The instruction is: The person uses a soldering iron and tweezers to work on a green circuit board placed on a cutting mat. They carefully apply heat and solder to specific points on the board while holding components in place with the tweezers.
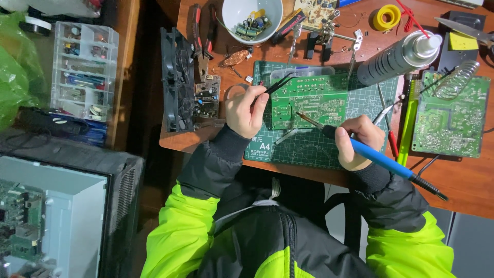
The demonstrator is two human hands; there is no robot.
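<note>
Circuit board [309, 102], green, 1 item, flat on my cutting mat [309, 146] at desk centre. Work looks underway, not finished: soldering iron [378, 159] tip rests on the board's middle. My right hand [360, 141] is clamped round the blue handle; my left hand [246, 110] pinches black tweezers [275, 86] (tips over the board's upper-left edge).
</note>
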